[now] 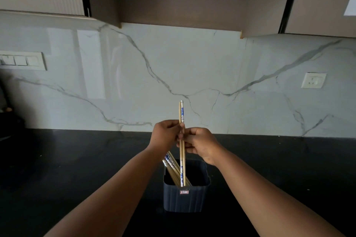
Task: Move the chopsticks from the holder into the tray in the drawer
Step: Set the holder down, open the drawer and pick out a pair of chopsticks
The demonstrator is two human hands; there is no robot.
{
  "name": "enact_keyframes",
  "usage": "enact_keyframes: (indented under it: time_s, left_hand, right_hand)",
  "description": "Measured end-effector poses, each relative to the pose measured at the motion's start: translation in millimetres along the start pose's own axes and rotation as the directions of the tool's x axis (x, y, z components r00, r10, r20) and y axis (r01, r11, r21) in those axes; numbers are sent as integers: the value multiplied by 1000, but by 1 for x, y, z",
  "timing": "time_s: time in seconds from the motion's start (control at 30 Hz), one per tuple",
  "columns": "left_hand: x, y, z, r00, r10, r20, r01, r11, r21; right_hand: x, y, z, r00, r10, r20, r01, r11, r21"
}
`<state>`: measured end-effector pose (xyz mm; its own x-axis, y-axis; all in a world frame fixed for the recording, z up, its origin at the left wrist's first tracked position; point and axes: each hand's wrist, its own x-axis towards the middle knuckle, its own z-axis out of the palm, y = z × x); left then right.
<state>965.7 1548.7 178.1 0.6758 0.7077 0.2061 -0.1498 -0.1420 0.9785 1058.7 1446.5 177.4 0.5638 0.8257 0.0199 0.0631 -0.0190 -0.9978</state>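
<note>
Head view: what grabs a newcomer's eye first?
Centre frame, the left hand and right hand pinch two upright chopsticks, one plain wood, one blue-and-white. Their lower ends hang at the dark ribbed square holder on the black counter, where more slanted chopsticks remain. Behind: a white veined marble backsplash.

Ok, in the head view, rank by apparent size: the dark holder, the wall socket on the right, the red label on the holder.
1. Dark holder
2. Wall socket, though it sits farther back
3. Red label
</note>
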Motion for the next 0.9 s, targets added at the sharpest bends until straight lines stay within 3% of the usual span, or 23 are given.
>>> enact_keyframes:
  time_s: [0.17,0.23,0.27,0.33,0.37,0.43,0.47,0.5,0.67,0.9]
  left_hand:
    - [-6,12,-10,985,-165,51,172,954,-244]
    - [-7,14,-16,980,-189,67,200,943,-265]
    - [-7,16,-19,977,-198,82,213,942,-260]
    - [-9,19,-23,968,-222,120,245,940,-236]
    - [-10,20,-24,961,-233,147,262,938,-227]
    - [-12,23,-25,949,-239,206,280,939,-201]
    - [-12,24,-25,944,-234,231,280,941,-192]
    - [-12,24,-25,939,-234,251,284,940,-189]
    - [-15,27,-23,919,-233,317,302,935,-187]
    - [-19,31,-20,913,-197,357,308,908,-284]
  right_hand:
    - [-11,-14,1,999,-33,-16,29,981,-193]
    - [-14,-23,-8,989,-142,-28,116,893,-434]
    - [-18,-27,-14,972,-235,-4,190,795,-576]
    - [-26,-35,-26,864,-463,200,418,436,-797]
    - [-29,-37,-33,743,-551,379,545,170,-821]
    - [-36,-34,-40,492,-536,686,626,-330,-707]
    - [-39,-31,-41,416,-499,760,618,-458,-639]
    - [-41,-29,-41,369,-471,801,618,-520,-590]
    - [-46,-24,-41,235,-394,888,612,-650,-451]
    - [-51,-24,-35,192,-444,875,622,-635,-459]
